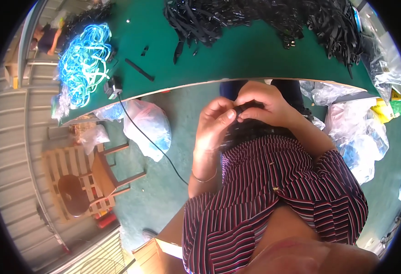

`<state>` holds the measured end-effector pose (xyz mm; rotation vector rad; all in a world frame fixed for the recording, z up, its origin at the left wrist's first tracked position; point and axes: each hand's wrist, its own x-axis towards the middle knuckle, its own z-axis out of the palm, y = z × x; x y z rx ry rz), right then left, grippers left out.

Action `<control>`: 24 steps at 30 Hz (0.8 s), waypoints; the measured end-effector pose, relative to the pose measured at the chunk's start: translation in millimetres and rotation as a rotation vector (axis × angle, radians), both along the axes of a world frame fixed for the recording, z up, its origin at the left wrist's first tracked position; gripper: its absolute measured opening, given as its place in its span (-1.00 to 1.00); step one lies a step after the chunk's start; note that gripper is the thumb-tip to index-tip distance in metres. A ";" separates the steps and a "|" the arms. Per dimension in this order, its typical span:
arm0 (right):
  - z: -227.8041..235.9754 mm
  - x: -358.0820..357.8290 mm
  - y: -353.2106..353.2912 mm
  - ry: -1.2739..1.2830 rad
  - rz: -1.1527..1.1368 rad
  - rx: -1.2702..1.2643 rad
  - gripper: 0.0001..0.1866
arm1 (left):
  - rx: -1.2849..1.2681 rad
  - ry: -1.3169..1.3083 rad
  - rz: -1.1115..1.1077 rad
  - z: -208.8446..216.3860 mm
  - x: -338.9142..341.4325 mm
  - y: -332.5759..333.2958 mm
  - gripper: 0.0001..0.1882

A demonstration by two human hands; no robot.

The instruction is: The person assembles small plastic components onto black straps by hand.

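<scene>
My left hand [213,122] and my right hand [268,106] meet in front of my waist, just off the table's near edge. Between their fingertips they pinch a short black strap [243,108]; its ends are covered by my fingers, so its full shape is hidden. Both hands have their fingers curled closed on it. Beyond them, at the far side of the green table [150,43], lies a heap of black straps [259,13], some with small dark fittings.
A tangle of blue and white cords [85,64] sits on the table's left. Nearby are a black pen-like stick [139,70] and a black device [113,87] with a cable hanging off the edge. Plastic bags [148,130] stand below; a wooden chair [105,171] is at left.
</scene>
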<state>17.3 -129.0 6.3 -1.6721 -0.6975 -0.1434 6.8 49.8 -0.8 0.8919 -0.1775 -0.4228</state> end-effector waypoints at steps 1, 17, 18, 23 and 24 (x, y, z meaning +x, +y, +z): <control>-1.2 0.7 0.0 -0.029 0.000 0.000 -0.75 | 0.017 -0.007 -0.008 -2.4 0.4 1.4 -0.85; 5.9 7.4 1.8 -0.252 -0.049 -0.129 -0.68 | 0.156 0.045 -0.111 -4.9 3.8 4.4 -0.79; 7.5 6.7 1.8 -0.196 -0.074 -0.111 -0.69 | 0.152 0.046 -0.106 -6.6 2.7 6.4 -0.79; 7.8 -3.0 0.8 0.172 -0.043 -0.209 -0.81 | 0.421 -0.249 0.098 -11.0 -4.5 6.3 -0.86; 8.9 -3.3 2.3 0.195 0.012 -0.230 -0.77 | 0.522 -0.319 0.139 -9.1 -5.1 7.1 -0.89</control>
